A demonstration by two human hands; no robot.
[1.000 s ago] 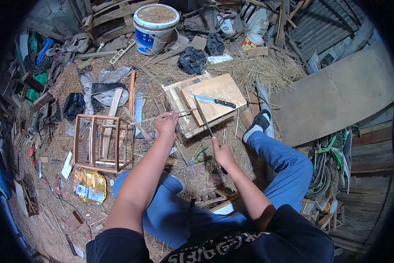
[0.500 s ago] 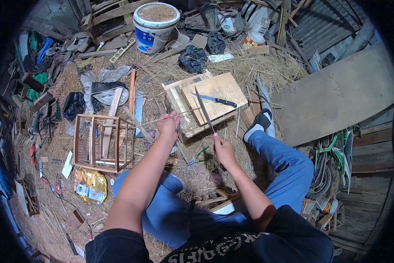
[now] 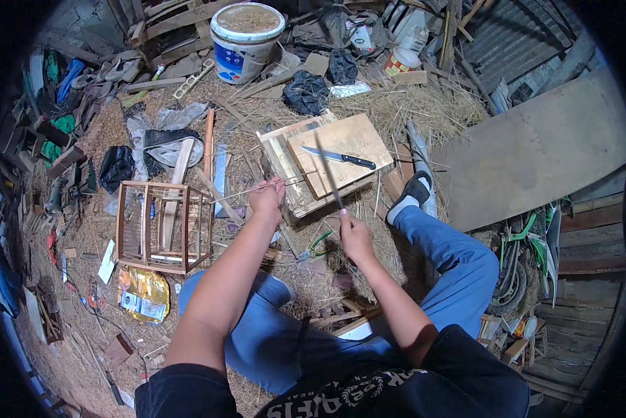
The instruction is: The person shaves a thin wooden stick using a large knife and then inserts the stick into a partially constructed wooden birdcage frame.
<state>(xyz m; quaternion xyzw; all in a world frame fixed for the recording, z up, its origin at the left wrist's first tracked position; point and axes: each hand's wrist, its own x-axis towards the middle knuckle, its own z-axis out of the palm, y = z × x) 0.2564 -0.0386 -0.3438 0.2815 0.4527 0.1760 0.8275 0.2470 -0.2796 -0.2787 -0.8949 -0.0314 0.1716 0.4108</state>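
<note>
My left hand (image 3: pixel 268 197) is closed around a thin wooden stick (image 3: pixel 238 194), whose right end reaches over the near-left edge of a wooden board (image 3: pixel 358 132). The board lies on a low wooden block (image 3: pixel 279 155). In my closed right hand (image 3: pixel 356 238) is a long, dark knife (image 3: pixel 332 177), tilted up and away from me, its blade blurred near the stick's far end. Its handle is mostly covered by my fingers. A second knife (image 3: pixel 341 157), with a black handle, rests flat on the board.
A small wooden cage frame (image 3: pixel 165 261) stands to the left, beside a gold packet (image 3: pixel 143 295). Green-handled pliers (image 3: pixel 314 249) lie among straw before the block. Behind are a white-and-blue bucket (image 3: pixel 246 54) and a black plastic bag (image 3: pixel 306 94). A large panel (image 3: pixel 536 150) leans at right.
The long knife's blade has swung slightly to the right and now looks blurred. My left hand and the stick have hardly moved.
</note>
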